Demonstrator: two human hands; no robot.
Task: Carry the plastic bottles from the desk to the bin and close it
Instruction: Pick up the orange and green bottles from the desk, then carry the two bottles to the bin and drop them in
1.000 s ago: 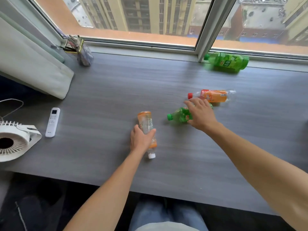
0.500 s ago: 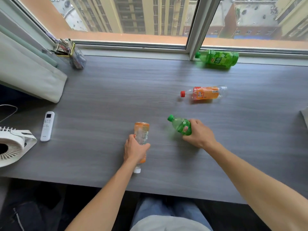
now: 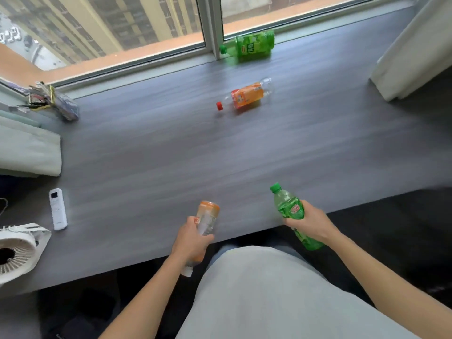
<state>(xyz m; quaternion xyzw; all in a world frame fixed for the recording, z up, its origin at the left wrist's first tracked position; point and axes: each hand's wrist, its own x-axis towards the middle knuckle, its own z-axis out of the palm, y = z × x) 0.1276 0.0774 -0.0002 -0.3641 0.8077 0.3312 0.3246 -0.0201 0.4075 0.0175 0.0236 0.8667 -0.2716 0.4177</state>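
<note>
Gripping a clear orange-banded bottle in the left hand, the right hand clasps a green bottle.

Pale grey shirt; blue jeans; forearms bare, no sleeves.

Each hand grips one bottle: left hand orange-labelled bottle, right hand green bottle.

You are in a high-rise home room, likely a bedroom or study. Beyond your two gripping hands, the long grey wood-grain desk runs under a wide aluminium-framed window facing apartment towers. Left of your grip lie a white remote control and a white desk fan.
</note>
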